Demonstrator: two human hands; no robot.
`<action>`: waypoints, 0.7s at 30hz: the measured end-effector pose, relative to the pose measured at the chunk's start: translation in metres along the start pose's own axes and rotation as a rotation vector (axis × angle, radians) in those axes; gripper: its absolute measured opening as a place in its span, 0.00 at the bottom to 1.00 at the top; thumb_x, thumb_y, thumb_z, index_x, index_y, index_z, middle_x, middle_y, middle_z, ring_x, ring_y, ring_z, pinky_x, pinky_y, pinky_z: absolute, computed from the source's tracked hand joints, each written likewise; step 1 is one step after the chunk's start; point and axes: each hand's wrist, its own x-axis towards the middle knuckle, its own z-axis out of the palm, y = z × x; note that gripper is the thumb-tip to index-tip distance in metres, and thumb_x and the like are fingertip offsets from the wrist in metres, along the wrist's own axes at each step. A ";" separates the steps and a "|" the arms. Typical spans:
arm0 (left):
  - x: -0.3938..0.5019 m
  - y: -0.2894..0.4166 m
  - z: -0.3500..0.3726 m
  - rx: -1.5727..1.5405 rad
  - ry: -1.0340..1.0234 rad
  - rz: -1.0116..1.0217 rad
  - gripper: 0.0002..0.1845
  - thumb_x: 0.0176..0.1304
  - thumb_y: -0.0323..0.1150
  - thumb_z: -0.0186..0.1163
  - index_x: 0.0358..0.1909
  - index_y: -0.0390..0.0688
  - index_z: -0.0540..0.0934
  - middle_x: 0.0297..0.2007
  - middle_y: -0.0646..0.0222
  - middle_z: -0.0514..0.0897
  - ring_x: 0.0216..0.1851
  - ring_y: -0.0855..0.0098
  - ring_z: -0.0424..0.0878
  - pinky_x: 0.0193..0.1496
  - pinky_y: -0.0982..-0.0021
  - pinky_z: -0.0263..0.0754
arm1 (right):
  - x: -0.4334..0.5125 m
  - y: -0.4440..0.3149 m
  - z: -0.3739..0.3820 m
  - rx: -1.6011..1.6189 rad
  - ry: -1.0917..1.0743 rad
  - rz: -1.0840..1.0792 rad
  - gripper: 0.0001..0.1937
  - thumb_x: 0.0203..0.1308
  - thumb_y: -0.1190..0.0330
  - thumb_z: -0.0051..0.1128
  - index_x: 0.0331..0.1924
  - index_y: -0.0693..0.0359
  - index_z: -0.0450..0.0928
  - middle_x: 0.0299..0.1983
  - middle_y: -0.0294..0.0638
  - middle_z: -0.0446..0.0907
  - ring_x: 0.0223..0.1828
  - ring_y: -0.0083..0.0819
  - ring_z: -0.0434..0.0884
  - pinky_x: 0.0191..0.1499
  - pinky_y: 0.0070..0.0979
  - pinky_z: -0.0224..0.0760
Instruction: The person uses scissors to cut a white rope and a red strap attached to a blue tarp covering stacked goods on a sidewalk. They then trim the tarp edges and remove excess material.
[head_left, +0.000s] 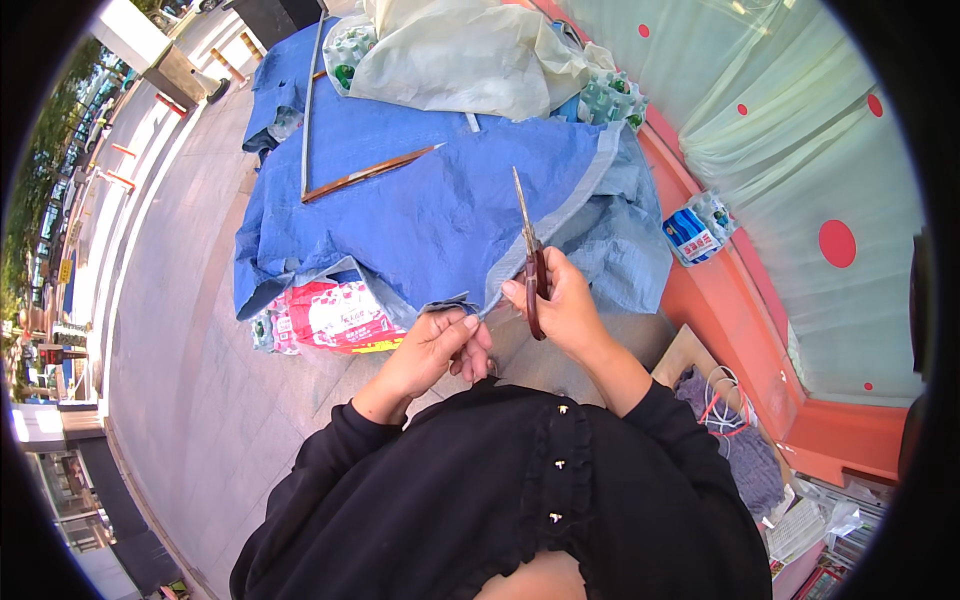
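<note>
A blue tarpaulin (360, 240) is spread over a pile in front of me, its grey hemmed edge turned up toward the right. My left hand (439, 341) pinches the tarpaulin's near edge between thumb and fingers. In my right hand (559, 300) is a pair of scissors (535, 277) with dark red handles, blades pointing away from me. The thumb of that hand also rests by the grey hem. Whether the blades are fully closed is hard to tell; they look together. Under the lifted near-left edge shows a red plastic-wrapped bottle pack (337, 315).
On the tarpaulin lie a thin wooden frame (367, 176) and a whitish plastic sheet (457, 60) beside bottle packs (611, 101). Another bottle pack (699, 229) sits on the orange ledge (720, 292) at right. A purple cloth (739, 450) with cords lies lower right; paving (187, 315) extends left.
</note>
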 end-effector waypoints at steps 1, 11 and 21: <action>0.002 0.004 -0.005 -0.029 -0.014 -0.014 0.18 0.75 0.41 0.44 0.34 0.40 0.77 0.23 0.68 0.83 0.20 0.81 0.76 0.24 0.82 0.64 | -0.002 -0.002 0.001 -0.023 0.012 -0.028 0.17 0.53 0.68 0.70 0.38 0.62 0.69 0.30 0.32 0.74 0.29 0.16 0.73 0.31 0.16 0.66; 0.000 0.038 -0.030 0.080 -0.072 -0.047 0.18 0.73 0.42 0.46 0.30 0.41 0.76 0.18 0.71 0.78 0.16 0.82 0.71 0.21 0.81 0.62 | 0.004 -0.043 0.010 -0.218 -0.133 -0.267 0.16 0.50 0.77 0.63 0.43 0.63 0.70 0.32 0.36 0.77 0.31 0.26 0.78 0.38 0.24 0.74; -0.028 0.057 -0.052 0.295 -0.117 0.126 0.16 0.73 0.39 0.47 0.30 0.39 0.72 0.16 0.68 0.75 0.16 0.77 0.72 0.21 0.75 0.65 | 0.029 -0.086 0.024 -0.161 -0.584 -0.049 0.20 0.49 0.68 0.74 0.41 0.65 0.71 0.30 0.31 0.73 0.33 0.17 0.69 0.37 0.19 0.66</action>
